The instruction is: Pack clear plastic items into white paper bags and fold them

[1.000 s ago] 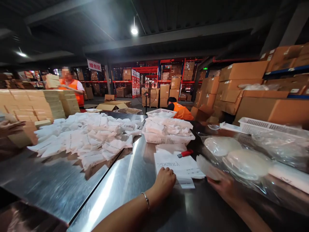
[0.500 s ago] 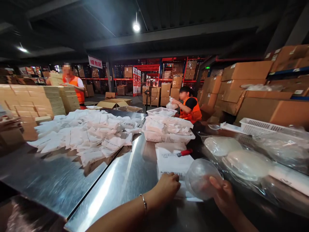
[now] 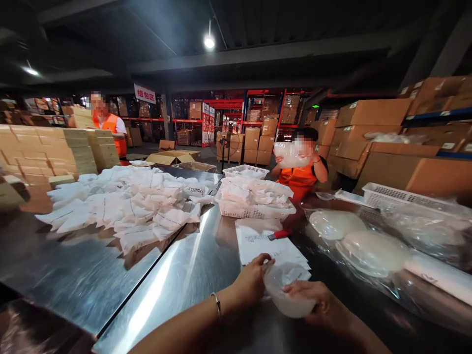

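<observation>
My right hand (image 3: 324, 309) cups a clear, rounded translucent pad (image 3: 286, 290) from below, low over the steel table (image 3: 173, 290). My left hand (image 3: 252, 281), with a thin bracelet on the wrist, pinches the pad's left edge. Just beyond both hands lies a small stack of white printed paper bags (image 3: 265, 248), with a red-handled tool (image 3: 279, 234) at its far side. More of the clear pads (image 3: 372, 250) lie in plastic wrap to the right.
A large heap of white bags (image 3: 121, 201) covers the table's left. A white basket (image 3: 254, 199) of bags stands behind the stack. A person in an orange vest (image 3: 302, 169) lifts a white packet; another (image 3: 106, 125) stands by stacked cartons (image 3: 47, 155). Boxes (image 3: 405, 147) line the right.
My right hand has brought the clear pad down and left toward my left hand, which now grips its edge instead of resting on the bags. The person behind the basket has risen, lifting a packet.
</observation>
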The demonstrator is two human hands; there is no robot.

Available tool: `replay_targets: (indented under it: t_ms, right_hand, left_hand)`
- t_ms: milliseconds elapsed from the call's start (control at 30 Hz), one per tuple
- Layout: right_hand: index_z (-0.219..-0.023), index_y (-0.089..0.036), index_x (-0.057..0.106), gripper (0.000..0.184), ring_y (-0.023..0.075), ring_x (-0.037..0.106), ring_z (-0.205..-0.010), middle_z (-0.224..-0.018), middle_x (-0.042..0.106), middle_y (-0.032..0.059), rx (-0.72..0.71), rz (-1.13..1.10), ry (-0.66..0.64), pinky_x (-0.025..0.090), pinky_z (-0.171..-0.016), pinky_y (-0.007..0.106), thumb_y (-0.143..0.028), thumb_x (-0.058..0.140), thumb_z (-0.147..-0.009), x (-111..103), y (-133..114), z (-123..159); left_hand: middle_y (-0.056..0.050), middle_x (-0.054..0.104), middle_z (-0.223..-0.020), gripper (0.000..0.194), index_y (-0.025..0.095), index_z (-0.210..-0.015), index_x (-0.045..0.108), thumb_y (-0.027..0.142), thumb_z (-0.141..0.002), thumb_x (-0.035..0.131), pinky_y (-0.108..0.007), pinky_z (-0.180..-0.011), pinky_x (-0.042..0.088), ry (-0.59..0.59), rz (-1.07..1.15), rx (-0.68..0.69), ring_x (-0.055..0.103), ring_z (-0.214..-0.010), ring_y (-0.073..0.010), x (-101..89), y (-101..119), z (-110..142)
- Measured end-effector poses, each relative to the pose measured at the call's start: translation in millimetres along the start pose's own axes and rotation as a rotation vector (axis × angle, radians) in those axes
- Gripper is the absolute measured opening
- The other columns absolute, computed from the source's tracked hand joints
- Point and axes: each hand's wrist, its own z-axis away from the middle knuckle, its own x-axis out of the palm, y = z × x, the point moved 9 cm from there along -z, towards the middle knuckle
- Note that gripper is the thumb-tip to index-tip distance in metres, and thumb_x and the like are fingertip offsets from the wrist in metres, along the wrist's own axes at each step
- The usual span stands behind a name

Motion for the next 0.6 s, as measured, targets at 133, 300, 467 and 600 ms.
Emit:
replay_targets:
  t_ms: [133,300,467,600]
  right_hand:
    - [-0.096,-0.016,0.071,0.027,0.0221,0.064,-0.107,-0.103,0.07,0.012,-0.293,0.207,-0.05,0.048,-0.097,0.034,-0.019,0.047,-0.083,7,-17,-2]
    - [-0.083,-0.018,0.065,0.035,0.0159,0.065,-0.075,-0.079,0.067,0.0039,-0.464,0.798,0.317,0.051,-0.084,0.03,0.002,0.036,-0.08,20,-27,-5]
    - [-0.088,-0.013,0.067,0.036,0.0252,0.061,-0.071,-0.078,0.065,0.0129,-0.186,1.049,0.489,0.05,-0.071,0.039,0.006,0.038,-0.077,45,-22,-2]
    - [-0.084,-0.017,0.068,0.031,0.0249,0.06,-0.07,-0.076,0.066,0.0109,0.003,0.926,0.512,0.051,-0.065,0.038,-0.001,0.041,-0.082,62,0,12]
  left_hand:
    - [-0.013,0.041,-0.145,0.09,0.015,-0.145,0.037,-0.005,-0.057,0.048,-0.04,-0.11,0.039,0.01,0.023,0.002,0.044,-0.129,-0.0265,1.9,6,2]
    - [-0.018,0.046,-0.139,0.072,0.009,-0.141,0.041,0.0,-0.07,0.046,-0.045,-0.105,0.044,0.035,-0.044,0.07,0.047,-0.122,-0.0305,2.2,32,12]
    - [-0.018,0.053,-0.129,0.044,0.009,-0.127,0.054,0.009,-0.085,0.044,-0.043,-0.096,0.048,0.072,-0.131,0.187,0.051,-0.11,-0.03,3.4,63,22]
    - [-0.016,0.056,-0.123,0.044,0.014,-0.13,0.053,0.012,-0.086,0.046,-0.039,-0.089,0.05,0.085,-0.138,0.305,0.053,-0.103,-0.0274,13.0,81,28]
